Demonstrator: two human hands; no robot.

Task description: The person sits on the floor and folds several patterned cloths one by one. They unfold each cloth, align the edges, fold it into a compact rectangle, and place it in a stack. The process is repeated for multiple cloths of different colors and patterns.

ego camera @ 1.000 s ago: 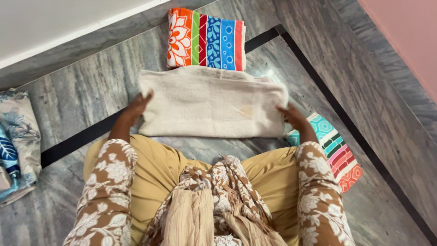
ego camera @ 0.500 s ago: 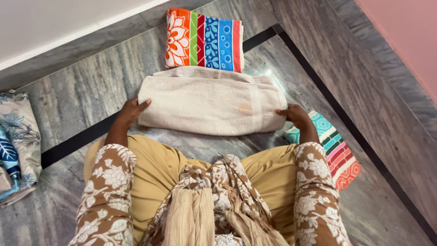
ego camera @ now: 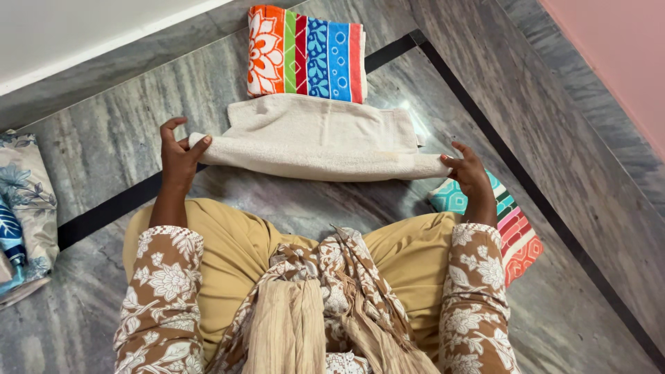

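A cream towel (ego camera: 318, 135), folded into a long band, lies across the grey marble floor in front of my knees. My left hand (ego camera: 176, 154) pinches its near left corner between thumb and fingers. My right hand (ego camera: 471, 173) pinches its near right corner. The near edge is lifted off the floor, while the far part still rests on it. Just beyond the cream towel lies a folded towel (ego camera: 305, 52) striped in orange, green, red and blue.
A folded towel (ego camera: 516, 232) with teal hexagons and coloured stripes lies by my right knee. Floral blue-and-beige folded cloth (ego camera: 24, 208) sits at the left edge. A white wall base runs along the top left and a pink wall (ego camera: 623, 48) stands at the right.
Both hands have closed on the near corners of the cream towel and raised its front edge up and away from me; before, they lay against its ends on the floor.
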